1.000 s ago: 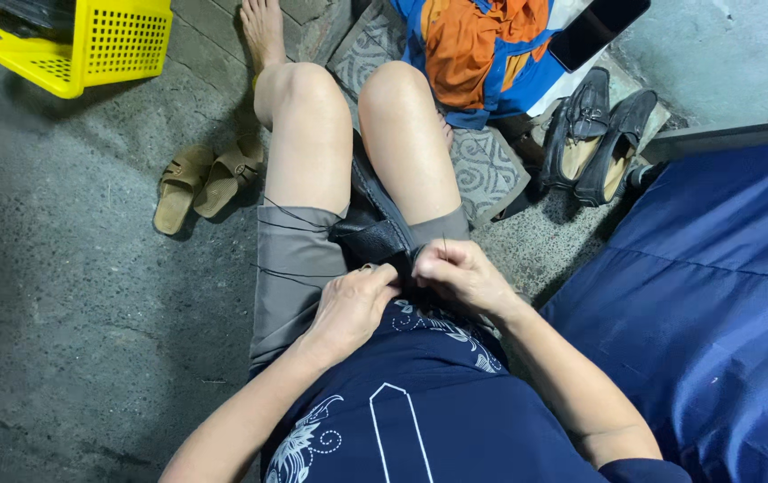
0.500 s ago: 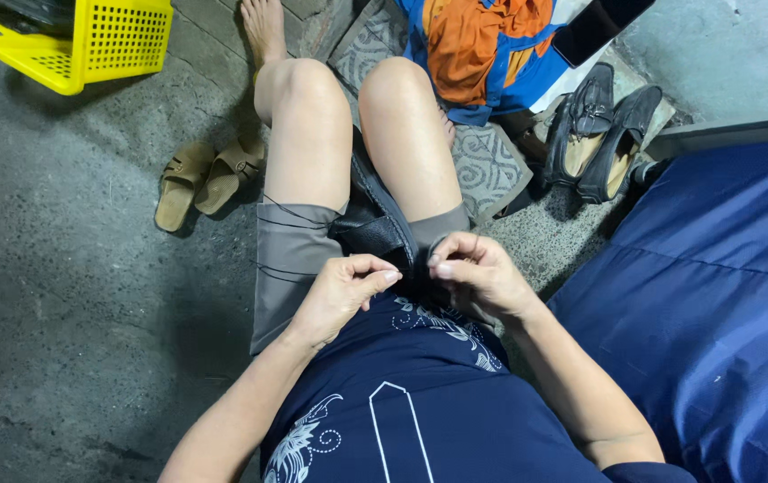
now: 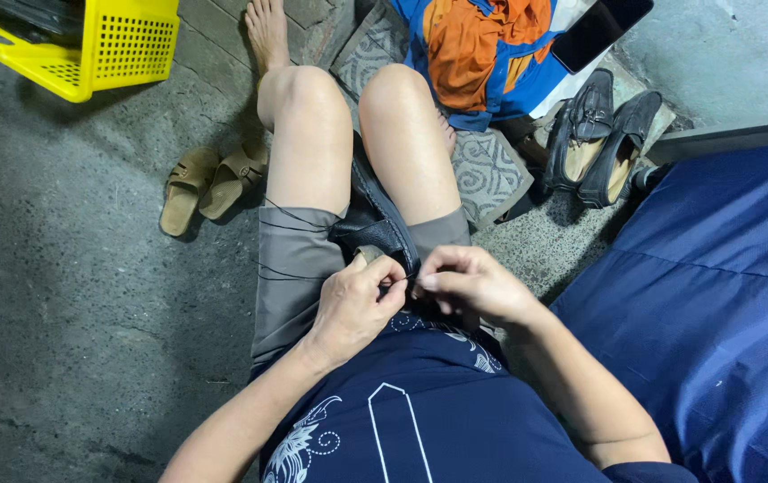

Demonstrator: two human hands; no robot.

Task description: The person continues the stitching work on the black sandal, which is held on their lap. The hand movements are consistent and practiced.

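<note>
A black leather shoe point(image 3: 373, 222) lies wedged between my bare knees, heel toward me. My left hand point(image 3: 355, 306) grips the shoe's heel edge, thumb on top. My right hand point(image 3: 471, 284) meets it fingertip to fingertip, pinching a thin dark thread point(image 3: 297, 217) at that edge. More strands of the thread trail across my grey shorts point(image 3: 290, 268) on the left thigh. Whether a needle is held is too small to tell.
A pair of black loafers point(image 3: 600, 136) stands at the right by a blue mattress point(image 3: 724, 295). Tan sandals point(image 3: 209, 183) lie on the concrete floor at the left. A yellow crate point(image 3: 89, 45) sits top left; orange and blue cloth point(image 3: 482, 49) and a dark phone point(image 3: 600, 31) lie ahead.
Half a second ago my hands were slightly apart over the shoe; now they have closed together at its heel edge. The shoe has stayed between my knees.
</note>
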